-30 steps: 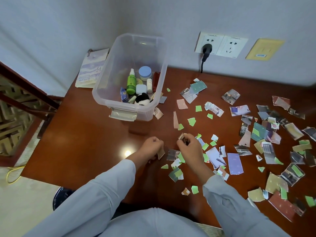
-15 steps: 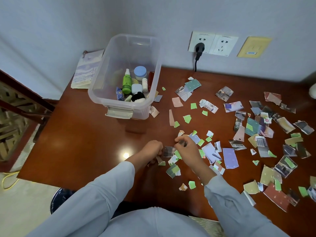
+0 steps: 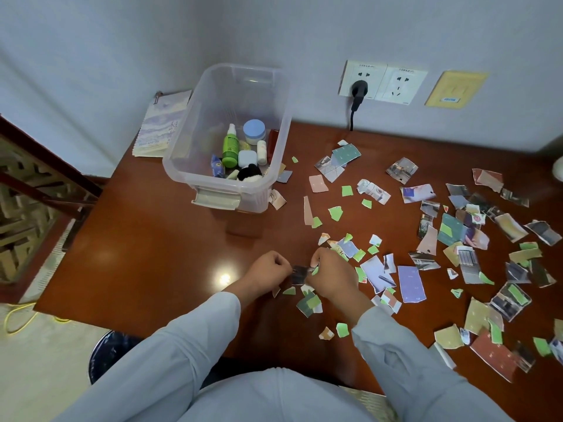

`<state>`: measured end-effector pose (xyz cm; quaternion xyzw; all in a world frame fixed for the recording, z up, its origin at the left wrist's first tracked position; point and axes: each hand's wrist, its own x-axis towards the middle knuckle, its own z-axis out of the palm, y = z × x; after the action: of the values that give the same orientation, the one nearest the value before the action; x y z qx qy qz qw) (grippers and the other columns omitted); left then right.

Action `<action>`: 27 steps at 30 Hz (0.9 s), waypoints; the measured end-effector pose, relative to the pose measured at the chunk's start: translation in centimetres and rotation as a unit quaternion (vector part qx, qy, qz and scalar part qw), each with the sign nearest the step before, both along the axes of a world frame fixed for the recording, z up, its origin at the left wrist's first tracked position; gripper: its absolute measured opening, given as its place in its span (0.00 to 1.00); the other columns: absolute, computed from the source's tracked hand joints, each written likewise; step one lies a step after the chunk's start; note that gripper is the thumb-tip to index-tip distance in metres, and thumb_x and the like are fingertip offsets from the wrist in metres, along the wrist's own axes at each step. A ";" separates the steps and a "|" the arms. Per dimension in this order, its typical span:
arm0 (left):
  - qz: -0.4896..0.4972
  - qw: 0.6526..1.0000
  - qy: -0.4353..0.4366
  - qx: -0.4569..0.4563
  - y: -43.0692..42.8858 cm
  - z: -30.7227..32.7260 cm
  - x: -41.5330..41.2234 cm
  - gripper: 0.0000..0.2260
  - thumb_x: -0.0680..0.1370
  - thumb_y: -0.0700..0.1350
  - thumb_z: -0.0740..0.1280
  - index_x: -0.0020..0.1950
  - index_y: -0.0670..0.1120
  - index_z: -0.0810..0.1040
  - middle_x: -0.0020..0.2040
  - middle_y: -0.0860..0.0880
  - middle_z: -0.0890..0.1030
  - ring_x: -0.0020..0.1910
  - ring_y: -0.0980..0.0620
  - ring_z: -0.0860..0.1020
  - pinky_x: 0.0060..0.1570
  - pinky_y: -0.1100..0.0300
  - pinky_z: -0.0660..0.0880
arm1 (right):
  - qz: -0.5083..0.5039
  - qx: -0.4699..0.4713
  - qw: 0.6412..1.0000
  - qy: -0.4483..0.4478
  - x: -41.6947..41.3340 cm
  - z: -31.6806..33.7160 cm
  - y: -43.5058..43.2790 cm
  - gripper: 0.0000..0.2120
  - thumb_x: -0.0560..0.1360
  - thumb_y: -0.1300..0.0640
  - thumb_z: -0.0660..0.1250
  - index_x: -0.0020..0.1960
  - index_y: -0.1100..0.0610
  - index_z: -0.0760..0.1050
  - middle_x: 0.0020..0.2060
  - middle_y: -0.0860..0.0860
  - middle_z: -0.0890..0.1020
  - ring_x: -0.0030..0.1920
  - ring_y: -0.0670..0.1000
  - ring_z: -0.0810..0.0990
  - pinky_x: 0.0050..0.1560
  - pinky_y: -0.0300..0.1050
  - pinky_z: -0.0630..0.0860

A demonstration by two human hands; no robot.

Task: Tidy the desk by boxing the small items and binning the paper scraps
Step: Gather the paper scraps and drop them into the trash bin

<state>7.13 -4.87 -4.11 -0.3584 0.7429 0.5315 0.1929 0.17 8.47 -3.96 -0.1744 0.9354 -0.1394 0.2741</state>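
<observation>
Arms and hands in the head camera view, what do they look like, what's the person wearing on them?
Both arms wear long, loose, pale grey-blue sleeves, left sleeve and right sleeve, creased and plain, reaching the wrists. The left hand and right hand are bare: no gloves, and no ring, watch or marking shows.

Glossy reddish-brown desk [image 3: 146,245], clear plastic box [image 3: 195,175] and notebook [image 3: 160,126] at back-left, torn paper scraps [image 3: 411,283] scattered right.
</observation>
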 end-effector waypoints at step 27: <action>0.397 0.860 0.072 0.311 -14.4 0.9 17.6 0.08 0.75 0.46 0.56 0.36 0.51 0.67 0.26 0.54 0.64 0.18 0.54 0.59 0.22 0.70 0.54 | -0.210 -0.343 0.789 -0.464 13.4 2.2 -17.8 0.09 0.81 0.65 0.56 0.52 0.58 0.74 0.28 0.52 0.73 0.23 0.46 0.66 0.18 0.34 0.57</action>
<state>24.77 -19.31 -3.21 -0.5055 0.3453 0.7906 0.0130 13.59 -9.38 -1.74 0.0290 0.6000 -0.5692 0.5614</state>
